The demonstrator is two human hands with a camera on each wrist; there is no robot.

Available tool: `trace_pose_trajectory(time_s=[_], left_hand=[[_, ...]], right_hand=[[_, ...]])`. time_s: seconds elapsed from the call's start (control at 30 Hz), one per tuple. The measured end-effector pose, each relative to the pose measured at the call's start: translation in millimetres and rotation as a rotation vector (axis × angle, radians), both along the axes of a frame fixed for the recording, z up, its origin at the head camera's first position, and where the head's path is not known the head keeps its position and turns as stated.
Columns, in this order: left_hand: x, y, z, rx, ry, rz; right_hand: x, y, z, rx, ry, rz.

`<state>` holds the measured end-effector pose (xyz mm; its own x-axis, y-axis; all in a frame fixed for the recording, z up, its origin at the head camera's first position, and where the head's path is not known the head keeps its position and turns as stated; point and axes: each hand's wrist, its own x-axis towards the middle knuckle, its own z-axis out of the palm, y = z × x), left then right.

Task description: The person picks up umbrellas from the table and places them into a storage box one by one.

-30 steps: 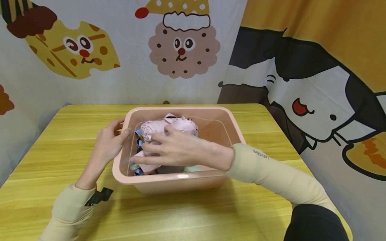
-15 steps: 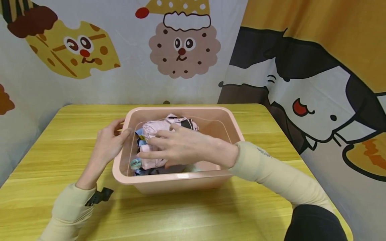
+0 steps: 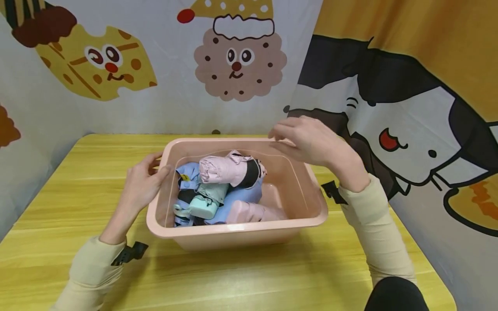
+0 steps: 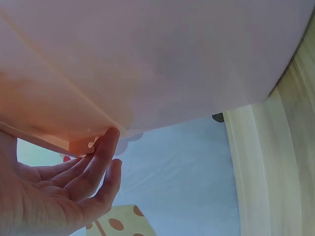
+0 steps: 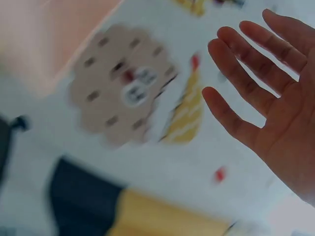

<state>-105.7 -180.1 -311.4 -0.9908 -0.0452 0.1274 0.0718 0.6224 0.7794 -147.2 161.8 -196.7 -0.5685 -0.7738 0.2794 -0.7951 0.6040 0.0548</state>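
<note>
A pink plastic tub [image 3: 249, 229] stands on the table, its left rim held by my left hand [image 3: 142, 185]. In the left wrist view, fingers [image 4: 98, 167] curl up under that rim. Compact folded umbrellas fill the tub's left and middle: a pink one [image 3: 221, 169] on top, a mint one [image 3: 206, 205] beneath, a blue one [image 3: 243, 196] in the middle and another blue one [image 3: 188, 176] at left. A pale pink rolled thing [image 3: 254, 212] lies by the front wall. Above the tub's far right corner hovers my right hand [image 3: 311, 140], holding nothing, fingers spread in the right wrist view.
The yellow wood-grain table [image 3: 218, 276] extends around the tub. Behind it hangs a printed cloth [image 3: 171, 108] with cartoon figures, continuing along the right side. Inside the tub, the right part shows bare floor [image 3: 274, 194].
My right hand has left the umbrellas and moved right and up, past the tub's far right side. The top pink umbrella sits further right, uncovering the mint and blue ones. My left hand stays.
</note>
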Motion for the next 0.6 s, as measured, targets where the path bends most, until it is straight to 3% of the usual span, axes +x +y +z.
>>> trace_pose_trajectory(time_s=[0.1, 0.17, 0.27, 0.4, 0.5, 0.6], left_hand=[[-0.1, -1.4, -1.0, 0.008, 0.019, -0.009], [-0.5, -3.5, -2.2, 0.016, 0.040, -0.018], [-3.8, -9.9, -6.5, 0.035, 0.082, -0.020], [-17.6, -24.6, -20.2, -0.003, 0.151, 0.023], [-32.6, -42.5, -34.8, -0.087, 0.200, 0.070], [-45.5, -64.3, -49.0, -0.202, 0.199, 0.106]], right_hand=[[-16.7, 32, -17.1, -0.095, -0.098, -0.154], [-27.4, 50, -34.6, -0.166, -0.099, -0.225], [-42.8, 72, -65.4, -0.276, -0.003, -0.284], [-60.1, 91, -105.1, -0.380, 0.150, -0.346], [-69.0, 101, -127.9, -0.421, 0.204, -0.400], [-75.5, 111, -146.2, -0.446, 0.234, -0.446]])
